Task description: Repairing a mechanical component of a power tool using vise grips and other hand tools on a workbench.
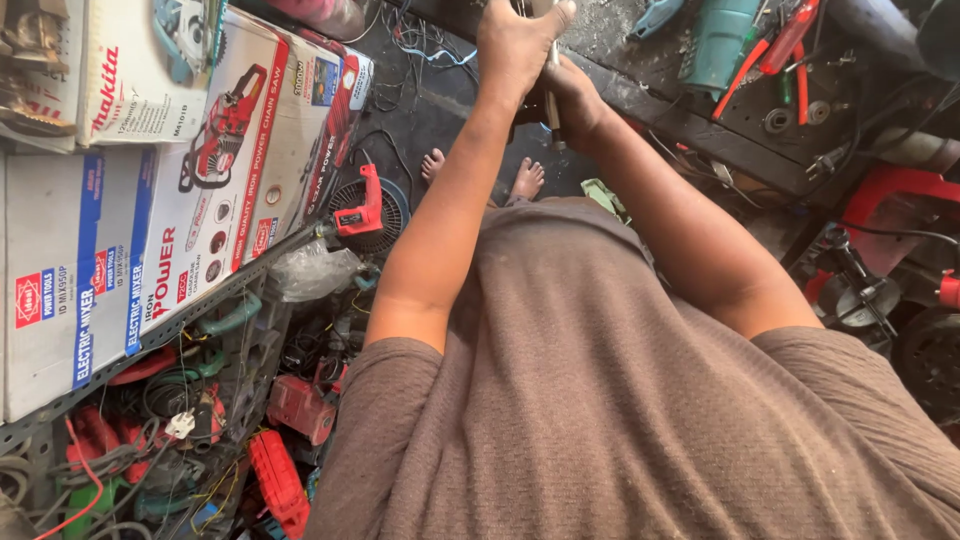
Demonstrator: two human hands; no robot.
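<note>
Okay, both my hands are up at the near edge of the dark worktop (640, 95), at the top of the frame. My left hand (515, 45) is closed round a slim metal piece (553, 60), thumb up along it; the piece runs on up out of frame, so I can't tell what kind of tool or part it is. My right hand (570, 100) sits just below and behind the left, touching it, fingers curled on the lower end of the same piece, though how tightly they close is hidden behind the left wrist.

Handling, as a judgement: the piece looks stiff, thin and metal, probably light, likely a bit slick or greasy given the grimy worktop. A two-hand hold along the shaft seems right, one hand high, one low.

Around: teal power tool (720, 35) and red-handled pliers (790, 40) lie on the worktop toward its far right. A shelf (150, 335) on my left carries cardboard tool boxes (200, 170), with a red tool (360, 210) at its end. Below it, a tangle of cables and red tool bodies (280, 480) on the floor. My bare feet (525, 180) show just under the worktop edge. Brown shirt (620, 400) fills the lower frame.
</note>
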